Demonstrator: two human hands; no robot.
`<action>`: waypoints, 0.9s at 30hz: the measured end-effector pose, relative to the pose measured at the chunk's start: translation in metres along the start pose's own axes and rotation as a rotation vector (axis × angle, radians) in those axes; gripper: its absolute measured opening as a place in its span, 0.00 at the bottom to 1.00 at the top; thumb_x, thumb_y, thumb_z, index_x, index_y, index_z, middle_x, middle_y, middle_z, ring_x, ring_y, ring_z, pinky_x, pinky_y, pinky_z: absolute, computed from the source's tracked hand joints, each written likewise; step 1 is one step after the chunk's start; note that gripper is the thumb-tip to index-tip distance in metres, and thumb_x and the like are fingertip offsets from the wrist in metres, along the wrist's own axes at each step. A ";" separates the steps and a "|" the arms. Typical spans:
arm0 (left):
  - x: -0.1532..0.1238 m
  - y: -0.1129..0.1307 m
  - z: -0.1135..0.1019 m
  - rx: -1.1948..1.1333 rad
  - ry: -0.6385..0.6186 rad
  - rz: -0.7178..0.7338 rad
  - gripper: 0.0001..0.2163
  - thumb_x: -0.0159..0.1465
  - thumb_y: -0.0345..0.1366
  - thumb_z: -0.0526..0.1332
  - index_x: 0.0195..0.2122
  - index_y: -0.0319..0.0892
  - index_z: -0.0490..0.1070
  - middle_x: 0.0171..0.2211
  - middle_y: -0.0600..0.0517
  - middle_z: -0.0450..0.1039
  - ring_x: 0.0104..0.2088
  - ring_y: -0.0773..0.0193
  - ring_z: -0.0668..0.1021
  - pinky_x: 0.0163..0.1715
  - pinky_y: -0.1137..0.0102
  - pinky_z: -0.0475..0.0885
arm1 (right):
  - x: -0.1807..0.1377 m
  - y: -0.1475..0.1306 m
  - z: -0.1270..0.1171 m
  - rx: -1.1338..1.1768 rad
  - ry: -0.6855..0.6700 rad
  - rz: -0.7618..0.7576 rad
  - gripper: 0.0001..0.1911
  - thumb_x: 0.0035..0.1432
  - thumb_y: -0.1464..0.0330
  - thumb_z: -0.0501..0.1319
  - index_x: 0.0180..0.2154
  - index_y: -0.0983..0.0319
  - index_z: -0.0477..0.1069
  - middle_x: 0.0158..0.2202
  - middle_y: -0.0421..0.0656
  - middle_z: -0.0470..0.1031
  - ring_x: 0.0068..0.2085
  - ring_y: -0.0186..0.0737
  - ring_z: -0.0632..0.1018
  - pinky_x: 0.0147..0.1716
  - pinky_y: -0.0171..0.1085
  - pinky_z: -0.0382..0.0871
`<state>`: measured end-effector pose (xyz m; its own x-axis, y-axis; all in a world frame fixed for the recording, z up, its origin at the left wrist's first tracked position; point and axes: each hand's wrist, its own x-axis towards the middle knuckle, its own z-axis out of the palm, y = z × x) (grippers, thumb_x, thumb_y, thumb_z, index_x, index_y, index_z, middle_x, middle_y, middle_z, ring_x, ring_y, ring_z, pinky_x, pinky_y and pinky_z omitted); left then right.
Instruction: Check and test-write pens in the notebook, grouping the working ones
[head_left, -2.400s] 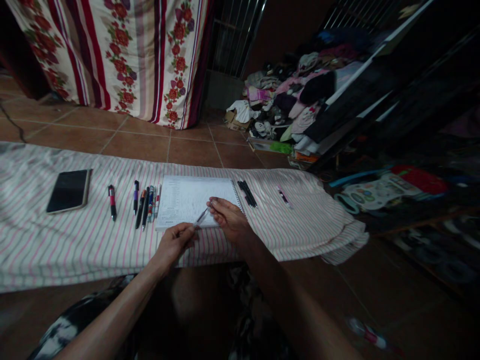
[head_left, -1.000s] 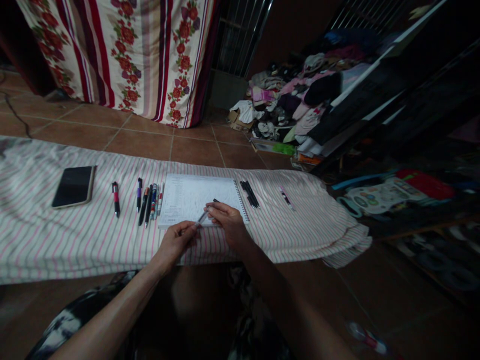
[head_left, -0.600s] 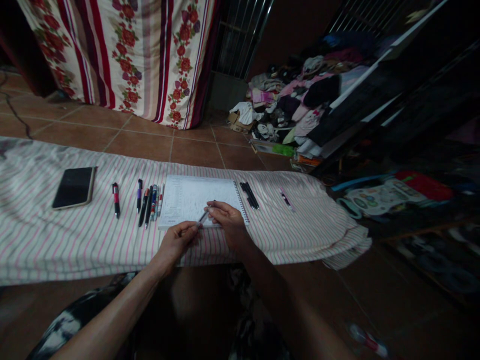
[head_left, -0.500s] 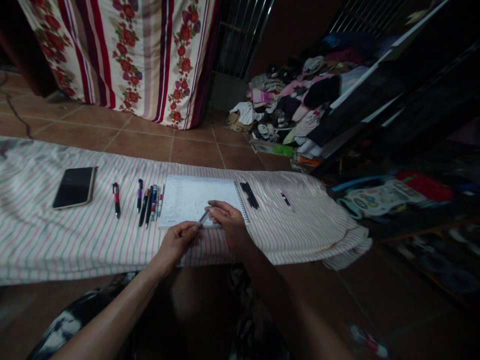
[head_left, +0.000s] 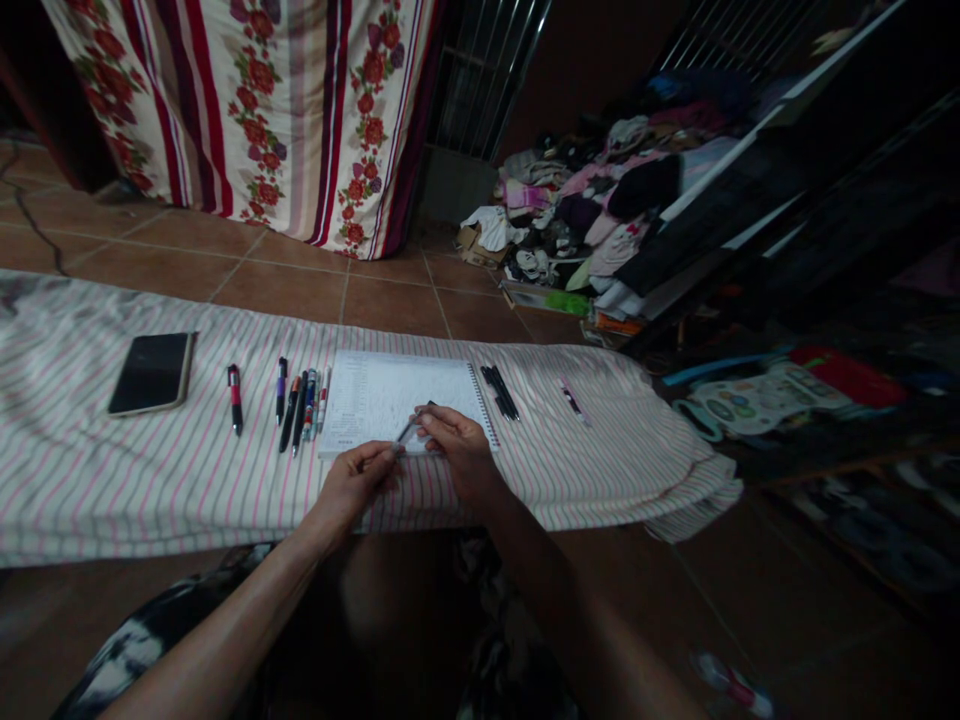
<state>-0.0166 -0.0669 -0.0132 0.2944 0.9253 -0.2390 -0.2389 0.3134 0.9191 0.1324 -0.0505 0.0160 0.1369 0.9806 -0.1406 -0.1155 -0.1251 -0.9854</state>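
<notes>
Above the near edge of a spiral notebook [head_left: 405,385], a slim pen [head_left: 407,432] is held between my two hands. My left hand [head_left: 365,472] pinches its lower end, and my right hand [head_left: 459,440] grips it near the upper end, where a dark tip shows. Left of the notebook lies a row of several pens [head_left: 304,412], with a purple-and-black pen [head_left: 281,390] and a red-and-black pen [head_left: 235,400] farther left. Several black pens [head_left: 501,392] rest just right of the spiral binding. A pink-and-dark pen [head_left: 573,402] lies beyond them.
A striped cloth [head_left: 187,480] covers the long low surface, and a phone [head_left: 152,373] lies at its left. Behind stand a floral curtain [head_left: 300,120] and a heap of clothes [head_left: 592,190]. On the floor at lower right is a bottle [head_left: 731,683].
The fingers of my right hand have shifted slightly, so the pen's dark upper end shows now. My left hand keeps its pinch in almost the same place.
</notes>
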 end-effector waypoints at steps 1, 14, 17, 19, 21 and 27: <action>0.000 0.000 0.000 0.002 -0.003 0.004 0.18 0.50 0.47 0.65 0.34 0.36 0.74 0.20 0.54 0.68 0.22 0.70 0.67 0.22 0.75 0.57 | 0.000 0.000 0.000 -0.006 -0.001 -0.002 0.12 0.44 0.63 0.64 0.33 0.61 0.76 0.33 0.42 0.77 0.31 0.33 0.72 0.28 0.32 0.62; 0.001 -0.003 -0.005 0.007 -0.020 0.052 0.18 0.51 0.46 0.65 0.35 0.36 0.75 0.21 0.54 0.69 0.24 0.68 0.68 0.26 0.73 0.61 | -0.003 -0.002 0.004 -0.026 -0.019 -0.026 0.11 0.42 0.64 0.65 0.32 0.60 0.76 0.32 0.41 0.77 0.29 0.32 0.71 0.27 0.32 0.62; 0.001 -0.004 -0.006 0.018 -0.026 0.054 0.18 0.51 0.46 0.64 0.36 0.36 0.74 0.22 0.53 0.69 0.24 0.67 0.69 0.26 0.73 0.61 | -0.003 0.000 0.005 -0.021 -0.010 -0.020 0.12 0.41 0.64 0.66 0.32 0.61 0.76 0.31 0.41 0.77 0.29 0.33 0.72 0.26 0.32 0.62; 0.002 -0.004 -0.007 0.010 -0.026 0.054 0.18 0.51 0.45 0.64 0.36 0.36 0.74 0.22 0.53 0.70 0.24 0.67 0.69 0.26 0.73 0.61 | -0.003 0.000 0.005 -0.028 -0.007 -0.018 0.13 0.41 0.63 0.66 0.32 0.61 0.76 0.32 0.42 0.77 0.29 0.33 0.72 0.26 0.33 0.62; 0.001 -0.004 -0.007 -0.001 -0.019 0.057 0.17 0.51 0.45 0.64 0.36 0.36 0.75 0.21 0.53 0.69 0.24 0.68 0.69 0.26 0.73 0.61 | -0.001 0.000 0.002 -0.042 0.007 -0.024 0.14 0.43 0.63 0.65 0.34 0.61 0.75 0.33 0.43 0.77 0.30 0.34 0.73 0.27 0.33 0.63; -0.002 0.003 -0.010 -0.061 0.071 0.019 0.17 0.49 0.44 0.66 0.35 0.37 0.75 0.22 0.53 0.70 0.23 0.69 0.69 0.24 0.74 0.61 | 0.035 0.004 -0.037 -0.404 0.186 -0.145 0.16 0.48 0.62 0.60 0.38 0.63 0.74 0.33 0.45 0.77 0.31 0.36 0.74 0.28 0.35 0.65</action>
<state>-0.0275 -0.0660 -0.0134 0.2238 0.9433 -0.2452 -0.3005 0.3062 0.9033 0.1733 -0.0221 0.0039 0.3021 0.9530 0.0227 0.3055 -0.0742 -0.9493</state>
